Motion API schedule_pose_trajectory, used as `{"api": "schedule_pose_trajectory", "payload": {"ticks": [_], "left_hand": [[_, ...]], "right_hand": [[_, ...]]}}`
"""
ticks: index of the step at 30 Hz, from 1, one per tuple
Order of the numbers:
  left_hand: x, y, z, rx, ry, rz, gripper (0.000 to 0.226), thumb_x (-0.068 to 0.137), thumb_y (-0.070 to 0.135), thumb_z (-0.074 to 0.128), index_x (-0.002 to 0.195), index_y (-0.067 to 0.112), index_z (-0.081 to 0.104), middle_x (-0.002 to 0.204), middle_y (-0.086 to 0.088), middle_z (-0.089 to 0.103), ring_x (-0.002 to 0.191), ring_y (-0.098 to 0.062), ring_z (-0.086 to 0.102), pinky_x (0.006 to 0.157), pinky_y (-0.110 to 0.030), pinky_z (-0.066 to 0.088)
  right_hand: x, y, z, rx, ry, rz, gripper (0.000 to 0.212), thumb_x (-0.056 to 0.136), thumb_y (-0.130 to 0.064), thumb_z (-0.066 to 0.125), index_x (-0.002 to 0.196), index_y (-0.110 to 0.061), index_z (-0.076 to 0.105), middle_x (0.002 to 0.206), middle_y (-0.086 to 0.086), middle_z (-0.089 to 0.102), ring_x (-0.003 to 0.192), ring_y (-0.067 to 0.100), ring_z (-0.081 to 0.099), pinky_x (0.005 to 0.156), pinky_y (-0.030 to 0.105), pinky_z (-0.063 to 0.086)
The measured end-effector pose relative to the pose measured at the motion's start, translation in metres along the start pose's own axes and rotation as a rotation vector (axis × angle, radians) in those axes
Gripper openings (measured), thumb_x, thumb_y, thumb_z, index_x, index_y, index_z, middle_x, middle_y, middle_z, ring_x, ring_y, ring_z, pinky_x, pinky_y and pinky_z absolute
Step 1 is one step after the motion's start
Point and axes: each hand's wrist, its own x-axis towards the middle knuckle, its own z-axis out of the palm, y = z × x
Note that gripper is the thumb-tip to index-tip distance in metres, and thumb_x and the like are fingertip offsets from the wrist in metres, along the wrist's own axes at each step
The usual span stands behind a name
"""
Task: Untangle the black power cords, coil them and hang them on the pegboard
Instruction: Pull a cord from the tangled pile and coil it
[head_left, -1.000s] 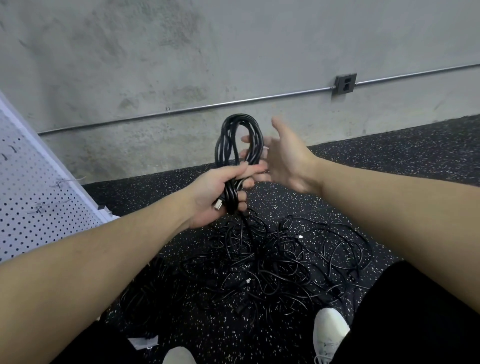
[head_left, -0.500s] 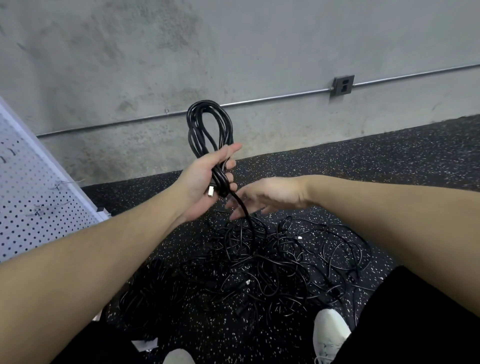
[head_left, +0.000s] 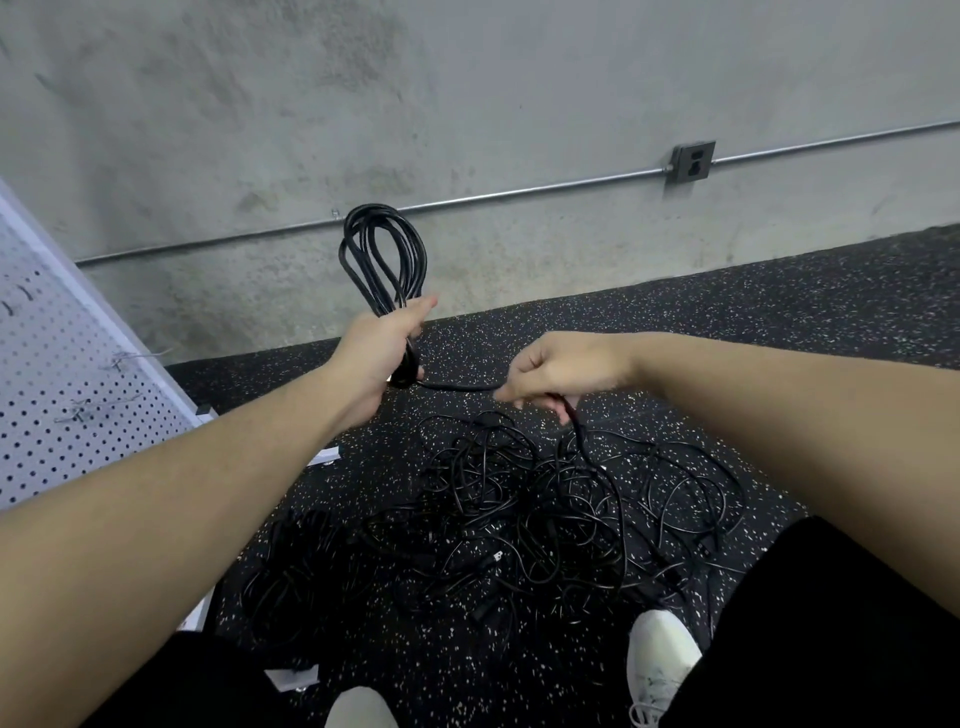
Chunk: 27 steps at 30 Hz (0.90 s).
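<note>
- Left hand (head_left: 378, 349): raised at centre frame, fingers curled round the gathered base of a coiled black power cord (head_left: 383, 257); the coil's loops stand upright above the fist, seen against the concrete wall (head_left: 467, 93).
- A single run of the same cord leaves the underside of the left fist and crosses, nearly level, to the right hand (head_left: 563, 370).
- Right hand: held just right of the left, knuckles up, fingers curled round this run; the cord drops from the far side of the fist to the floor.
- Tangle of black power cords (head_left: 519, 519): lies loose on the speckled black rubber floor (head_left: 779, 322), below both hands and near the person's feet; the held cord runs down into it. Individual cords in the heap cannot be separated by eye.
- Pegboard (head_left: 57, 384): white, perforated, at the left edge; several bare metal hooks (head_left: 78, 413) project from it. No cord hangs on the part in view.
- Wall: a metal conduit (head_left: 519, 193) runs along it to a dark outlet box (head_left: 692, 161) at far right.
- White shoes (head_left: 660, 660) and dark trousers show at the near edge.
</note>
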Motion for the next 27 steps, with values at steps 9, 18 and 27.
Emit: {"api": "schedule_pose_trajectory", "payload": {"ticks": [9,18,27], "left_hand": [[-0.010,0.001,0.006,0.438,-0.071,-0.030,0.057,0.095,0.071,0.050,0.119,0.022,0.067,0.076,0.001,0.055,0.061,-0.014,0.063,0.062,-0.029,0.042],[-0.016,0.003,0.014,0.591,-0.287,0.005,0.078,0.073,0.065,0.081,0.124,0.013,0.054,0.082,0.008,0.063,0.076,-0.011,0.058,0.081,-0.031,0.052],[-0.013,-0.015,0.013,0.706,-0.183,0.055,0.037,0.097,0.041,0.057,0.097,0.006,0.068,0.079,-0.004,0.058,0.074,-0.023,0.052,0.073,-0.036,0.038]], "right_hand": [[0.003,-0.012,-0.004,0.164,0.411,-0.063,0.040,0.086,-0.051,0.075,0.078,-0.012,0.068,0.048,-0.006,0.044,0.041,0.009,0.039,0.056,0.024,0.043],[0.005,-0.014,-0.018,0.687,0.201,-0.040,0.021,0.102,-0.035,0.055,0.096,-0.017,0.065,0.062,-0.010,0.037,0.056,0.008,0.033,0.055,0.021,0.030],[0.003,-0.015,-0.012,0.036,0.580,0.051,0.048,0.092,-0.062,0.061,0.076,-0.017,0.053,0.053,0.002,0.060,0.045,0.015,0.060,0.059,0.030,0.054]]}}
